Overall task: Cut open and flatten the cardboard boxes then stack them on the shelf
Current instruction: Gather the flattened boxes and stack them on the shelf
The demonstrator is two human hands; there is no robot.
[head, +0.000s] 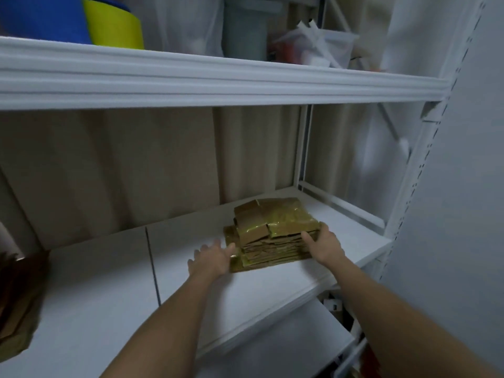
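No legible writing or brand anywhere; frame is blurry. Far left, brown cardboard [16,304] lies at the shelf [109,296] edge. Left hand [211,259], fingers spread & relaxed, holds nothing, fingertips just beside the lower left corner of the flattened box stack [272,233]. Stack sits mid-shelf, toward the back, w/ shiny tape on top. Right hand [324,245] grips the stack's right front corner, thumb on front edge, fingers along the right side.
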